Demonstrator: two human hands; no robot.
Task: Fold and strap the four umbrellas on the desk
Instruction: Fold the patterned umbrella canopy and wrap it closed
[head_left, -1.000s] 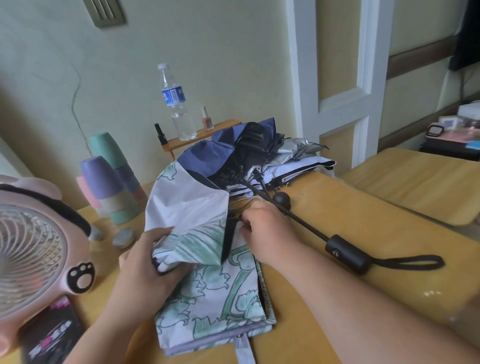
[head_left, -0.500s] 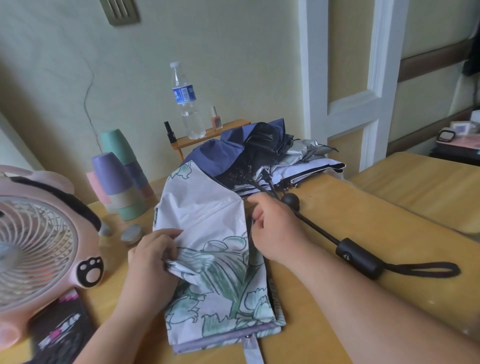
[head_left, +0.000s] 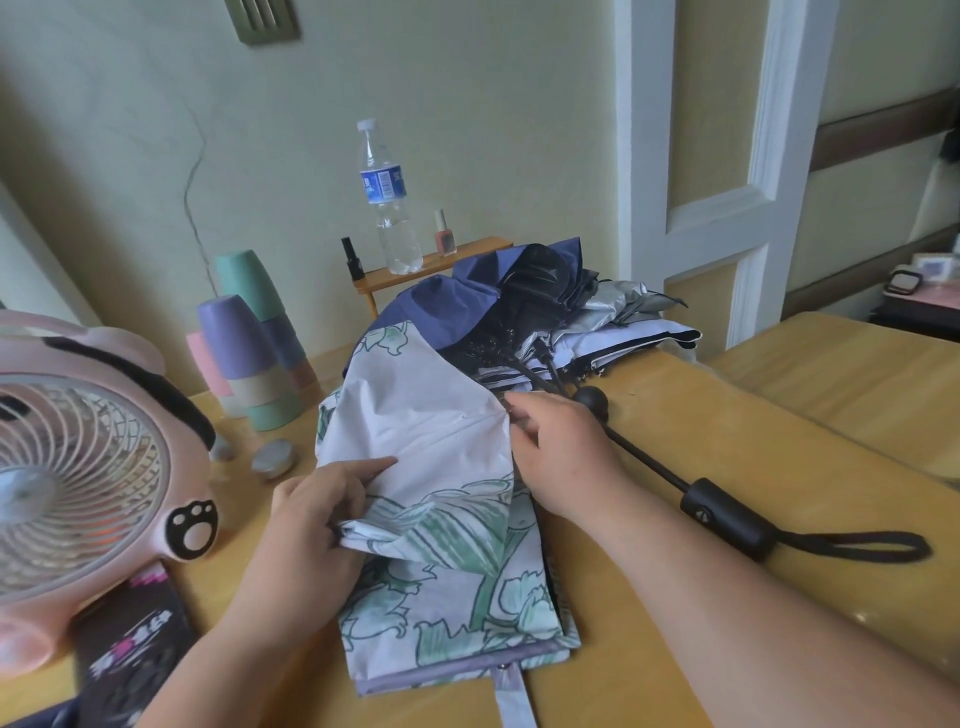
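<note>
A white umbrella with a green flower print (head_left: 441, 519) lies on the yellow desk (head_left: 701, 431) in front of me, its purple-edged strap (head_left: 514, 696) hanging toward me. My left hand (head_left: 311, 525) grips a fold of its canopy at the left side. My right hand (head_left: 561, 452) pinches the canopy edge at the right, near the ribs. Behind it a navy and black umbrella (head_left: 498, 296) lies unfolded, its black handle (head_left: 727, 517) and wrist loop stretched out to the right. A silver umbrella (head_left: 618, 306) and a white one with black trim (head_left: 634, 338) are heaped at the back.
A pink desk fan (head_left: 78, 478) stands at the left with a dark booklet (head_left: 130, 639) before it. Stacked pastel cups (head_left: 249, 353), a small round tin (head_left: 272, 457), a water bottle (head_left: 387, 202) and nail polish (head_left: 444, 236) on a small wooden shelf are behind. A second table (head_left: 841, 364) is at right.
My left hand has moved up along the canopy fold and spread the white panel flatter. My right hand has shifted up and right along the edge. The head camera has come closer.
</note>
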